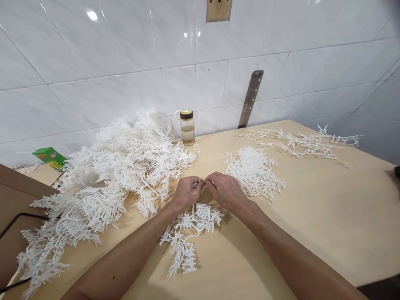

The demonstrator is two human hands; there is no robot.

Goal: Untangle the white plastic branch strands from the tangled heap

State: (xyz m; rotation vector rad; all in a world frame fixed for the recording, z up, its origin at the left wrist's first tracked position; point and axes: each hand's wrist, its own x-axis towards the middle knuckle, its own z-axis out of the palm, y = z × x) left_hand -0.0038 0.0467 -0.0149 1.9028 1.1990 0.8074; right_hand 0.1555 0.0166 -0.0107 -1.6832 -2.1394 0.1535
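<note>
Near the middle of the table, my left hand (188,191) is closed on a small white sprig piece (196,183), most of it hidden by the fingers. My right hand (225,188) meets it fingertip to fingertip, pinched on something too small to make out. Just below the hands lies a branched white plastic sprig (192,227). Right behind my right hand is a low pile of small white pieces (253,173). A large heap of white branched sprigs (115,162) spreads over the left side.
A bottle with a dark lid (188,128) stands by the tiled wall. Bare white stems (300,143) lie at the back right of the table (328,216). A metal bracket (251,99) leans on the wall. A green carton (50,158) and a brown box (21,200) are at left.
</note>
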